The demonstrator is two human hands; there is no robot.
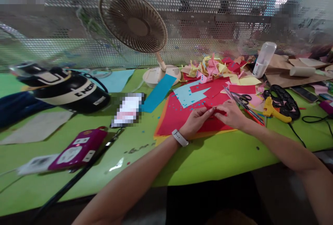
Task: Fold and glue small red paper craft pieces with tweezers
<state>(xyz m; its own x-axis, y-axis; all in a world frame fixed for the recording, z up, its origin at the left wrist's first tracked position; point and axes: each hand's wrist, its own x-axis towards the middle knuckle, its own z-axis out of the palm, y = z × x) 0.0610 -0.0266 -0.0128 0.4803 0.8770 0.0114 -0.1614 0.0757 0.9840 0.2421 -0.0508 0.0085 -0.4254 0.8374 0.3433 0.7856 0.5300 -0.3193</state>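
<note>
My left hand [197, 120], with a pale band on its wrist, and my right hand [229, 114] meet over a stack of red paper sheets [169, 121]. Fingers of both hands pinch a small piece of red paper [216, 111], mostly hidden by them. Under and behind the hands lie a light blue paper [186, 94] with small blue scraps and a red paper strip [217, 88]. Close to my right hand are scissors [244, 99] and a long slim tool whose kind I cannot make out.
A fan [137, 25] stands at the back beside a pile of folded coloured papers [210, 67]. Right of my hands is a yellow glue gun [278, 111] by a black tray [283, 100]. Leftward lie a lit phone [128, 109], a purple case [78, 148] and a black bottle [70, 91].
</note>
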